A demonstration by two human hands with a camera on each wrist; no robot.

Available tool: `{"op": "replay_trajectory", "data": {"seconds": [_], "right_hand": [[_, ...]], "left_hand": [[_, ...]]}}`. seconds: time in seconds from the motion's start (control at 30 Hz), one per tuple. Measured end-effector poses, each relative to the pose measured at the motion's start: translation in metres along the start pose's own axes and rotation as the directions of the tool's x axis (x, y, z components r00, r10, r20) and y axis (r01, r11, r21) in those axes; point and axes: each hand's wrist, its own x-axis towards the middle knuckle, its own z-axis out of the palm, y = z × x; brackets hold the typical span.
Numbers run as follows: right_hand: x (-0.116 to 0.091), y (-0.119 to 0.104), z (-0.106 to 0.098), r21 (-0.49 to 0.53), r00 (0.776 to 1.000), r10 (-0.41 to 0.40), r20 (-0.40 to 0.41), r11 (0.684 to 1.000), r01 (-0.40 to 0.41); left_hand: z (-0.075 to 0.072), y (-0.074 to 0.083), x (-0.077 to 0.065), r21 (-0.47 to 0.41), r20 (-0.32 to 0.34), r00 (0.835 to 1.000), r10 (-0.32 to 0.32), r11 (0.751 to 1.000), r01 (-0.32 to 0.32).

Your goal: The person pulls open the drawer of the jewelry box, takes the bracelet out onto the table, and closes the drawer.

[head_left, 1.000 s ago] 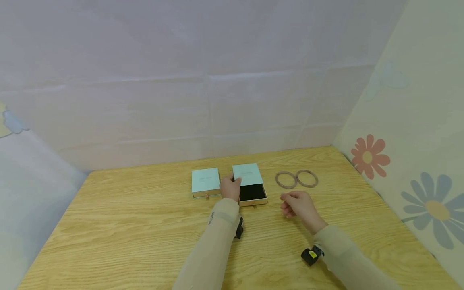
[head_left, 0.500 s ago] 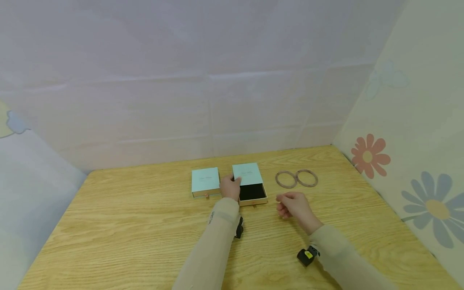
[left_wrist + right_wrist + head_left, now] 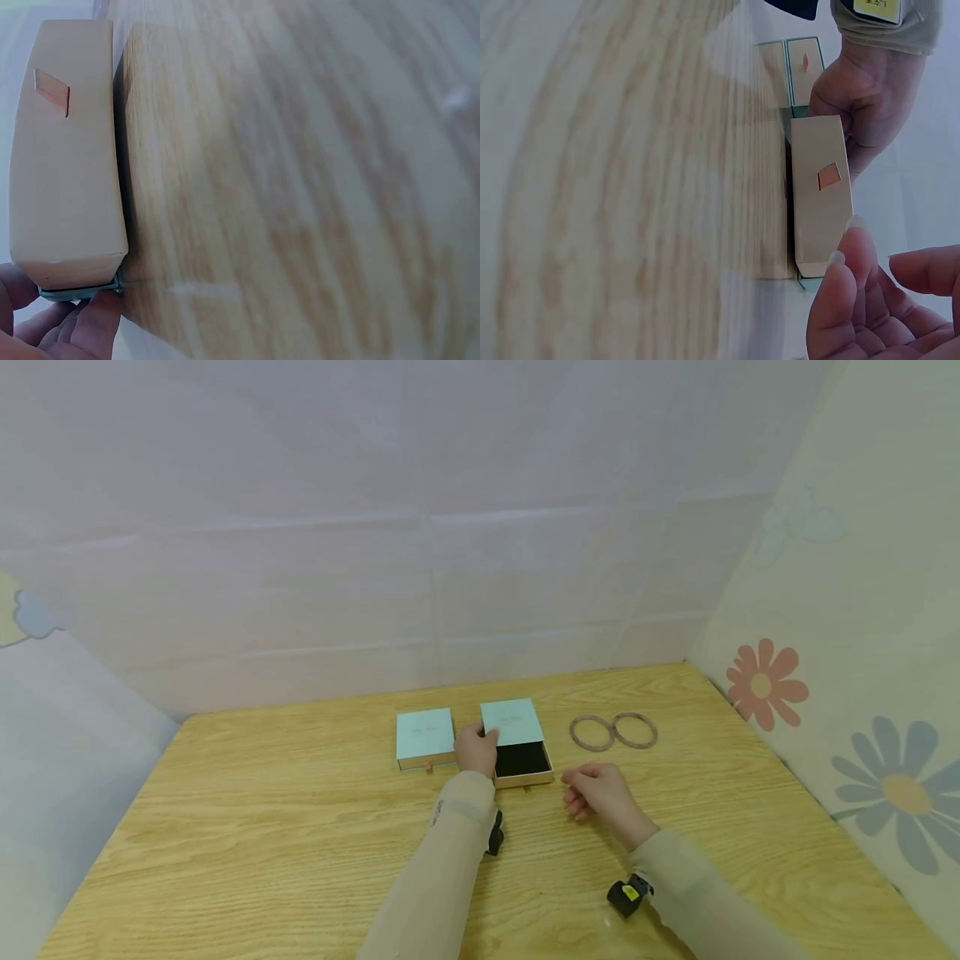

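My left hand [image 3: 476, 750] grips the left side of a pale turquoise drawer-style gift box [image 3: 513, 720], thumb on its lid. In the left wrist view its fingers [image 3: 94, 326] lie against the box's sleeve. The drawer [image 3: 522, 760] is pulled partway toward me, showing a black lining; a small ribbon tab [image 3: 829, 176] sticks out of its front. My right hand [image 3: 603, 797], fingers loosely bent and holding nothing, hovers just right of the drawer's front corner. Two brownish-pink bangles, a left bangle [image 3: 573, 740] and a right bangle [image 3: 656, 735], lie side by side beyond it.
A second turquoise gift box [image 3: 425, 733], its drawer pushed in, stands just left of my left hand. All of it sits on a wood-grain table [image 3: 262, 835]. A pale wall covering [image 3: 337, 602] rises behind, and a flower-patterned one [image 3: 840, 693] along the right.
My right hand has moved left and slightly nearer to me, closer to the pulled-out drawer. The left hand, both boxes and the bangles have stayed where they were.
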Motion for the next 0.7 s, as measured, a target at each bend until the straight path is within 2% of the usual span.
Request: {"op": "replay_trajectory", "data": {"seconds": [0.33, 0.7], "right_hand": [[0.004, 0.003, 0.008, -0.009, 1.0, -0.014, 0.025, 1.0, 0.014], [0.007, 0.004, 0.017, -0.015, 0.999, 0.001, 0.039, 1.0, -0.001]], "left_hand": [[-0.001, 0.002, -0.002, -0.01, -0.002, 1.0, -0.002, 1.0, 0.002], [0.0, -0.003, 0.001, -0.012, 0.01, 1.0, 0.01, 1.0, -0.01]]}}
